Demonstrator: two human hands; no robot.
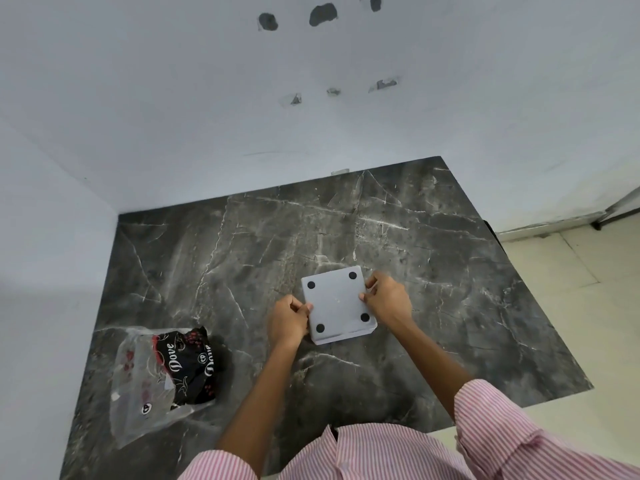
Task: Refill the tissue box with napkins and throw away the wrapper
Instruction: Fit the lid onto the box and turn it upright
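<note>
A square grey tissue box (337, 303) lies upside down on the dark marble table (242, 244), its flat base with black round feet facing up. My left hand (288, 322) grips its left edge. On the opposite edge, my right hand (388, 299) holds the box with its fingers curled over the rim. A crumpled plastic wrapper (162, 372), partly clear and partly black with "Dove" printed on it, lies at the table's front left, apart from both hands. No napkins show.
White walls close off the table at the back and left. The table's right edge drops to a pale tiled floor (571, 299). My striped pink sleeves fill the bottom of the view.
</note>
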